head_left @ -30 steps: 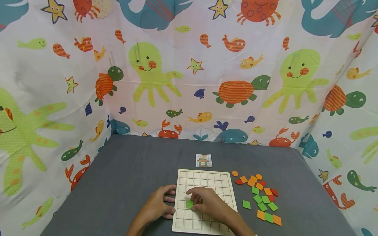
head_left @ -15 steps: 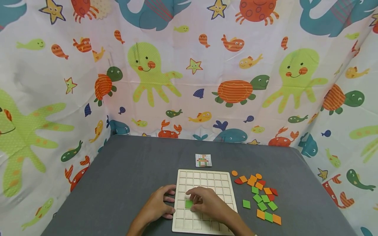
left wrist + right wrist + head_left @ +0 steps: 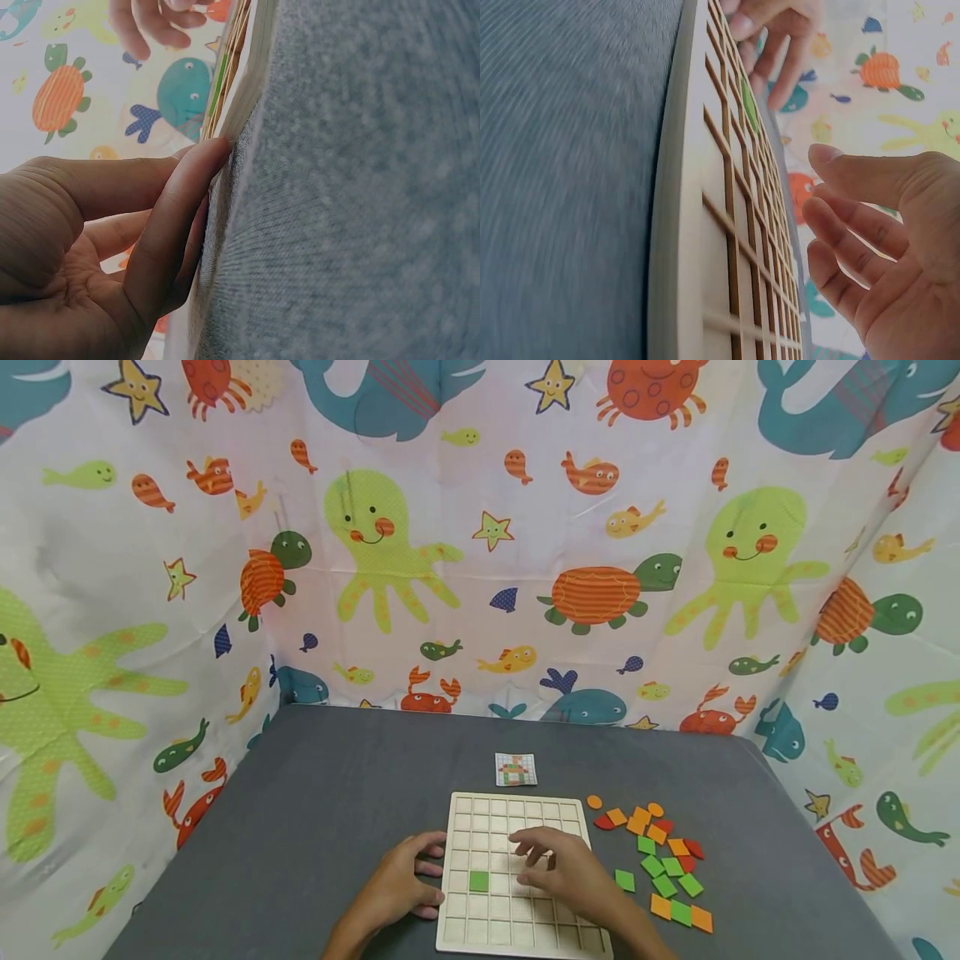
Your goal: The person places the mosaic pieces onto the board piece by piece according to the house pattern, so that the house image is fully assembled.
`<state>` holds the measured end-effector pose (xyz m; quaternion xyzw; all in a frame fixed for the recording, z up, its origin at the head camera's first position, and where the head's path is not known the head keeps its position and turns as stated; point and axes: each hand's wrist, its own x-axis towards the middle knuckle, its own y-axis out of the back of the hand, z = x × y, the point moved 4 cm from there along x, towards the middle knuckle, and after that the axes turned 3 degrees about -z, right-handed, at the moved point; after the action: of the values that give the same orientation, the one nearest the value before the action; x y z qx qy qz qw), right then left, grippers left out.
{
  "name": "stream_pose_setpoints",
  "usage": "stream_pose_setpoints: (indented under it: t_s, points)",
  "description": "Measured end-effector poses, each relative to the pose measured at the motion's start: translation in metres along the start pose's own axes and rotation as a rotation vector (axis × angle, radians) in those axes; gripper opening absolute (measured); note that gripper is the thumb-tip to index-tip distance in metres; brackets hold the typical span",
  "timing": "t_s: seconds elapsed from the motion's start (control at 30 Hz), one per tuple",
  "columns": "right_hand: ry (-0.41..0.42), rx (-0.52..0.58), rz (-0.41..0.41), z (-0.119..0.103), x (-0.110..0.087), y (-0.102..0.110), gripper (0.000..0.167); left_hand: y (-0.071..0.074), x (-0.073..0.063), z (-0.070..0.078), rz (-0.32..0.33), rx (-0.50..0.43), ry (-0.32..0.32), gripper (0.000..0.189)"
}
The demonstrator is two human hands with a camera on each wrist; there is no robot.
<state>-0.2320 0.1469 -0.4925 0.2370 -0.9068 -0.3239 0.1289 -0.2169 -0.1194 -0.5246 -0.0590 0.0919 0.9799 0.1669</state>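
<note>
In the head view, a square green tile lies flat in a cell left of centre on a pale gridded board, between the left hand and right hand. Loose tiles lie beyond the board's right edge, nearer the right hand. In the left wrist view, the left hand's fingers and thumb rest against the board's left edge, without gripping. In the right wrist view, the right hand is empty above the board, fingers loosely bent, apart from the green tile.
</note>
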Motion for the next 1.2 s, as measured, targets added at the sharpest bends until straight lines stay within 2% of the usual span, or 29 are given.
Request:
stream_pose_setpoints:
  t_s: [0.23,0.4,0.77,1.2]
  points:
    - [-0.008,0.003,0.052,0.012,-0.015,0.02,0.044,0.001,0.0,0.0,0.002,0.006,0.008,0.088]
    - [-0.02,-0.035,0.079,0.022,-0.024,0.033,0.043,0.0,0.0,0.0,0.001,0.003,0.01,0.087]
    - [-0.141,-0.001,0.086,0.043,-0.042,0.052,0.046,-0.001,0.0,-0.001,-0.006,0.023,0.002,0.085]
    - [-0.271,-0.075,0.161,0.066,-0.062,0.073,0.055,-0.001,0.0,-0.001,-0.006,0.027,0.0,0.085]
